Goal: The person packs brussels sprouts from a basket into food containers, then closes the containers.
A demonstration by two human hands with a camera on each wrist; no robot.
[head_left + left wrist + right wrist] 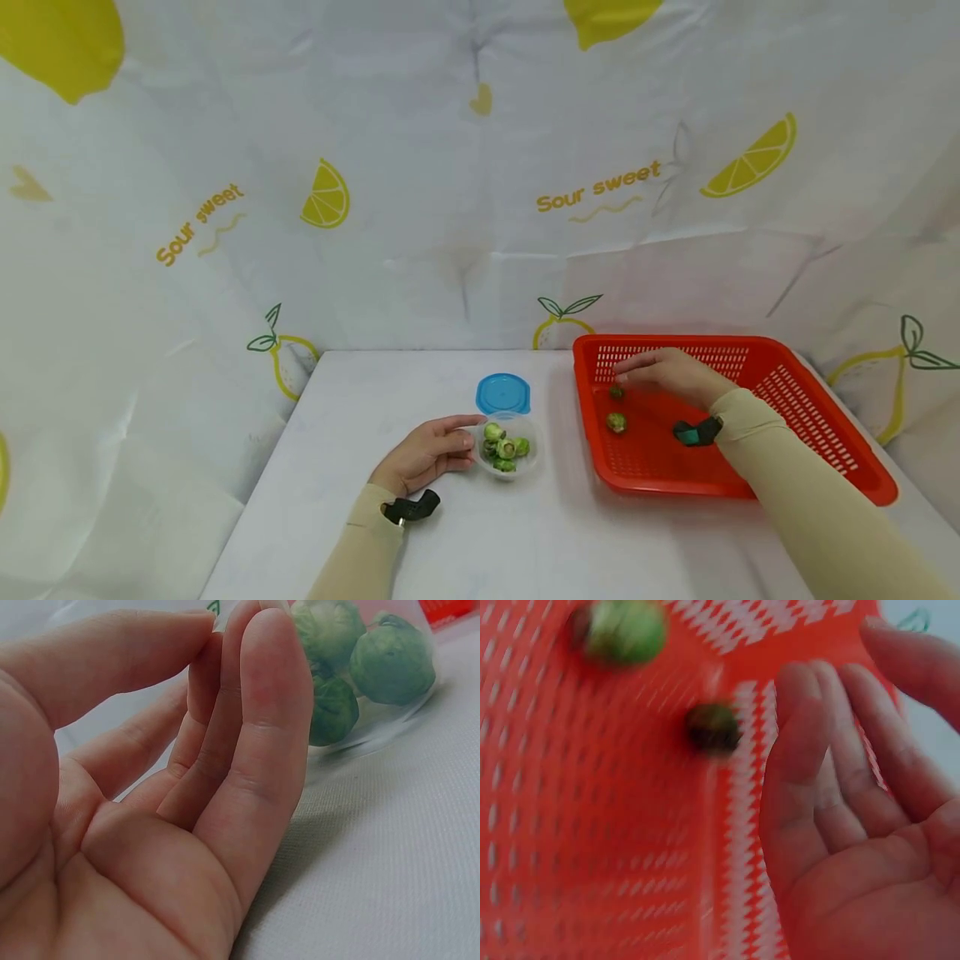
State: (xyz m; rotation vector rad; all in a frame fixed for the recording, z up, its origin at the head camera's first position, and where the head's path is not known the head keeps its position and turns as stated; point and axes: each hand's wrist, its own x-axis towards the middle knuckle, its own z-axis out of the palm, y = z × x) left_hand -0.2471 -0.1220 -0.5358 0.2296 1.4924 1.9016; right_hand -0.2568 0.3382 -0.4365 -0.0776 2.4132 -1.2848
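A small clear plastic container with several Brussels sprouts stands mid-table. My left hand holds its left side near the rim with thumb and fingertips; in the left wrist view the fingers lie against the wall, partly hiding the sprouts. My right hand hovers inside the red basket at its far left, empty, with bent fingers apart from the thumb. Below it is a small dark sprout. A larger green sprout lies nearer me on the basket floor.
A blue lid lies flat just behind the container. The basket's raised slotted walls surround my right hand on the table's right side. A white lemon-print sheet hangs behind the table.
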